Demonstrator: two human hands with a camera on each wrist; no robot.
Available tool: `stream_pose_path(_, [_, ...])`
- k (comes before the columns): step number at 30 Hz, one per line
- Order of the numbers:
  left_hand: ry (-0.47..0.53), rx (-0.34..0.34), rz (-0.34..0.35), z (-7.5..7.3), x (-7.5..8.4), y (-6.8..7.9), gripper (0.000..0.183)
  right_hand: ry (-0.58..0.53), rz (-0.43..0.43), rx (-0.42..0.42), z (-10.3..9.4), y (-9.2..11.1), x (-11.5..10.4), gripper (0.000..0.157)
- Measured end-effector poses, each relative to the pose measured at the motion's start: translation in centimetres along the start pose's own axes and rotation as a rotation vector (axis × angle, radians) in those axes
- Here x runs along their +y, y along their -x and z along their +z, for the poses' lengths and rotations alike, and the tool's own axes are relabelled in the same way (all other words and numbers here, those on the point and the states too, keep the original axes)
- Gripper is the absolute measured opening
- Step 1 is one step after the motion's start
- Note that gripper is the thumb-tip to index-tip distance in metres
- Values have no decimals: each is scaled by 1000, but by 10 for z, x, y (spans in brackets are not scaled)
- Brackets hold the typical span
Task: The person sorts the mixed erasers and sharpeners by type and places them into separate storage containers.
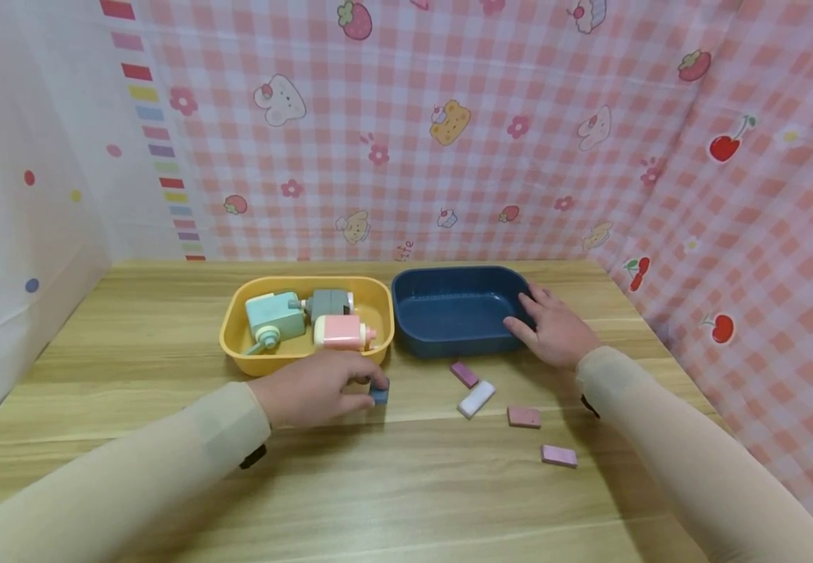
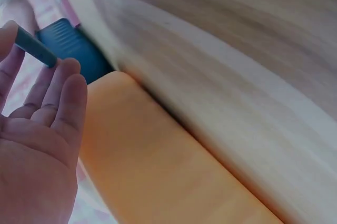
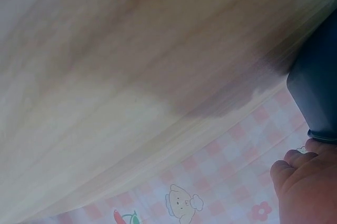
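Note:
My left hand point(image 1: 318, 389) is in front of the yellow bin point(image 1: 227, 332), pinching a small flat blue-grey block point(image 1: 379, 393) between thumb and fingertips. The left wrist view shows the block point(image 2: 37, 47) edge-on, with the other fingers loosely extended below it. At the right end of the dark blue bin point(image 1: 449, 344), my right hand point(image 1: 554, 328) rests its fingers and thumb on the rim. In the right wrist view the fingers point(image 3: 295, 168) lie right by the bin's edge. No contents show inside the blue bin.
Inside the yellow bin lie a mint-green toy point(image 1: 276, 314), a grey toy point(image 1: 329, 302) and a pink bottle-shaped toy point(image 1: 342, 332). A dark pink block point(image 1: 464, 374), a white block point(image 1: 477, 399) and two pinkish blocks point(image 1: 524, 417) lie on the wooden table. Patterned cloth point(image 1: 406, 156) hangs behind.

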State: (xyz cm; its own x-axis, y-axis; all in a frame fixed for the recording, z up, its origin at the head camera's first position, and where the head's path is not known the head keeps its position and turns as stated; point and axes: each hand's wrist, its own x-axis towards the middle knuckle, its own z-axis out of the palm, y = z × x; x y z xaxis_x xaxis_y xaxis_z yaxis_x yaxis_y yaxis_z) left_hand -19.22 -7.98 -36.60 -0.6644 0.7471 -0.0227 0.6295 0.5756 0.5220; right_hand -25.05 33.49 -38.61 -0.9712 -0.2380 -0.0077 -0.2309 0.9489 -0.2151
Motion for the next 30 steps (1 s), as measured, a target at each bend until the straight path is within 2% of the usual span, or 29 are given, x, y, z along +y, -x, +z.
stream_pose_path(8, [186, 38, 0, -13, 8, -4, 17, 4, 5, -10, -1, 0, -2, 89])
stream_pose_path(13, [245, 48, -16, -23, 10, -10, 20, 7, 7, -8, -1, 0, -2, 89])
stream_pose_path(17, [250, 77, -32, -29, 12, -14, 21, 8, 5, -6, -1, -1, -1, 90])
stream_pose_path(24, [202, 123, -51, -37, 11, -22, 24, 7, 3, -6, -1, 0, -2, 89])
stream_pose_path(30, [194, 122, -57, -45, 12, -28, 27, 10, 1, 0, -2, 0, -2, 88])
